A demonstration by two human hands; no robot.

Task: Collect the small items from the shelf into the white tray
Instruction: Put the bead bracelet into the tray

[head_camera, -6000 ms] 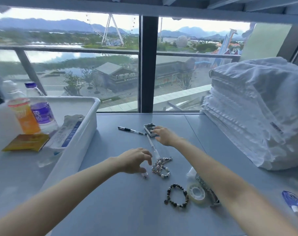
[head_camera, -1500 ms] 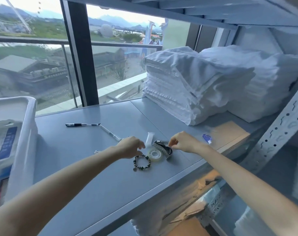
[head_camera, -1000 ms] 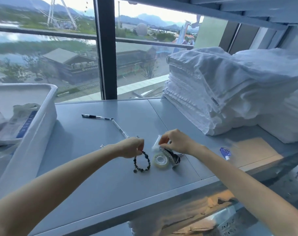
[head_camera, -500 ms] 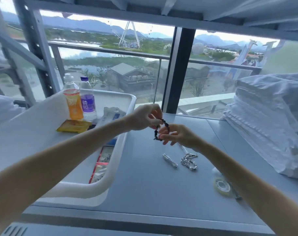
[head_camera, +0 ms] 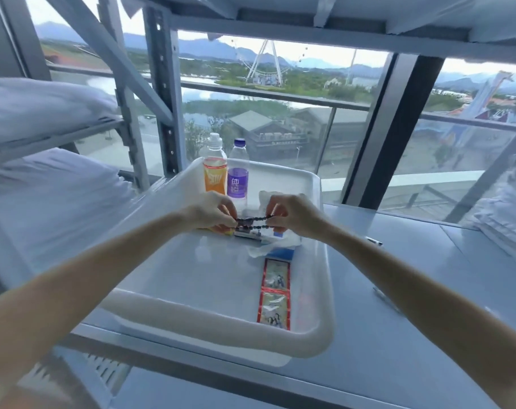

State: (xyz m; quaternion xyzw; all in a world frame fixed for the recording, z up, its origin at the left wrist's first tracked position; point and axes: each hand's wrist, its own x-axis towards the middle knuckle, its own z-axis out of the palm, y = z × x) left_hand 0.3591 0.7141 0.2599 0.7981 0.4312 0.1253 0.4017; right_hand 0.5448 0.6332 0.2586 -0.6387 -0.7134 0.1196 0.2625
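Note:
A dark beaded bracelet (head_camera: pixel 255 222) is stretched between my two hands above the white tray (head_camera: pixel 221 329). My left hand (head_camera: pixel 211 211) pinches its left end and my right hand (head_camera: pixel 292 214) pinches its right end. The tray sits on the grey shelf (head_camera: pixel 398 335) and holds an orange bottle (head_camera: pixel 215 169), a purple-labelled water bottle (head_camera: pixel 238 172), a clear wrapped packet (head_camera: pixel 276 246), a yellow sachet partly hidden under my left hand, and a strip of red-edged sachets (head_camera: pixel 274 295).
A black pen (head_camera: pixel 374 241) and a clear pen (head_camera: pixel 386 298) lie on the shelf right of the tray. White folded linen (head_camera: pixel 504 214) is stacked at far right, and pillows (head_camera: pixel 44 184) fill the rack at left. A window is behind.
My hands have carried the bracelet left from over the shelf to above the tray, and now both pinch it stretched out. My view has turned left onto the tray.

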